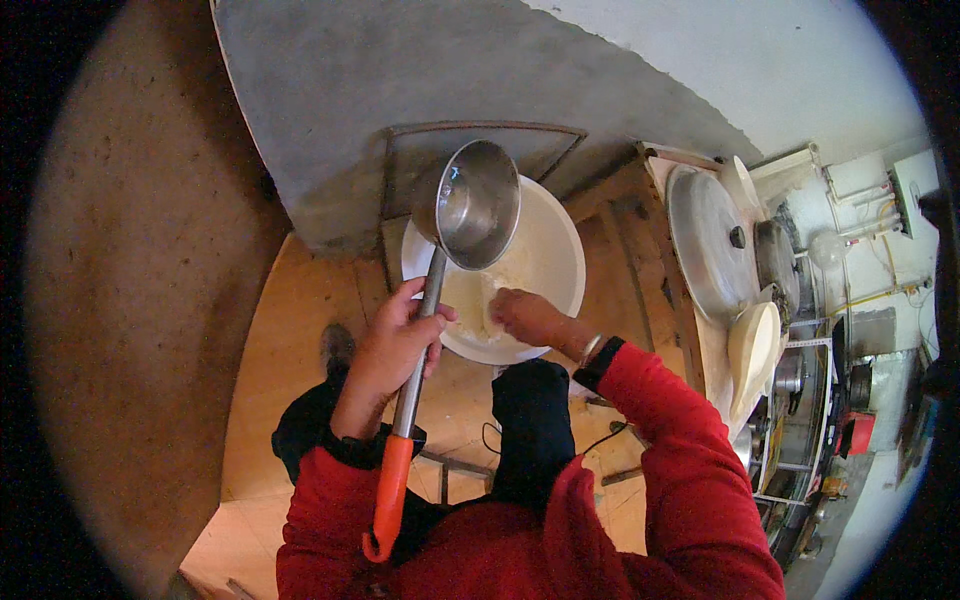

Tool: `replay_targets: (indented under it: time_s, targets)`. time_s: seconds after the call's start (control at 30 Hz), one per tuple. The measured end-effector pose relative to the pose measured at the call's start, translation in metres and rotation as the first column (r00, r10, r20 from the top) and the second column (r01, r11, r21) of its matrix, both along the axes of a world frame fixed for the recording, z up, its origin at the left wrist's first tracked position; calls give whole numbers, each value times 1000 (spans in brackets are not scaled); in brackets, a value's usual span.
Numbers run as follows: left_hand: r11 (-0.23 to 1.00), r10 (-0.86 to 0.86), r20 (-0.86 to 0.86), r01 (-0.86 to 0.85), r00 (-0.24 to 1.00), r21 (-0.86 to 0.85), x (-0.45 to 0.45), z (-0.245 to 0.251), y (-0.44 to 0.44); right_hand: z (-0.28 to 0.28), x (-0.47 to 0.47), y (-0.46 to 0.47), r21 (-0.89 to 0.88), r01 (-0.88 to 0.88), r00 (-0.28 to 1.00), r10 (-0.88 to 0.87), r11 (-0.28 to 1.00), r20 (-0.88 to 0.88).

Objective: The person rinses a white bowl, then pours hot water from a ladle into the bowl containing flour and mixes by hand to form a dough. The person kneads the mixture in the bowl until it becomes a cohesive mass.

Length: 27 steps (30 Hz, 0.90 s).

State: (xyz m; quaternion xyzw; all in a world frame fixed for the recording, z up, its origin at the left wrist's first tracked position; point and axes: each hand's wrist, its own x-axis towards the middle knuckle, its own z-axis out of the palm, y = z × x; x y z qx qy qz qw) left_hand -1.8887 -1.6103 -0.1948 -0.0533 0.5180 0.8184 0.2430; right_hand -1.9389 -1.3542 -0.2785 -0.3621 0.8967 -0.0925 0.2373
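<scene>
My left hand point(397, 337) grips the steel handle of a large metal ladle point(480, 206). Its handle ends in an orange plastic grip point(394, 480), below my left wrist. The ladle's bowl is held over the far left part of a white basin point(574, 247), which stands before my knees. Pale, powdery, flour-like material point(465, 300) lies inside the basin, with a raised pale part beside my fingers. My right hand point(525, 315) reaches into the basin with curled, slightly blurred fingers. Whether it holds anything is hidden.
On the right, a wooden counter point(660, 225) carries a large metal pot lid point(709, 240) and a cream bowl point(754, 352) tipped on its side. Beyond them is a metal rack point(795, 450) with cookware. A grey wall point(337, 97) rises behind the basin.
</scene>
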Motion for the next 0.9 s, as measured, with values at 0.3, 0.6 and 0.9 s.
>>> replay_targets:
  time_s: [0.3, 0.6, 0.9]
  targets:
    - [1000, -9, 47, 10, 999, -12, -1, 8, 2, -66, -24, -7, 99, 9, 988, 6, 995, -157]
    - [999, -17, -12, 18, 1000, 51, 1, 3, 4, 10, -50, 16, -139, 422, 823, -314, 896, 473]
    - [999, 7, -4, -7, 1000, 37, 2, -1, 2, -33, -37, -24, -137, 430, 900, -413, 892, 136]
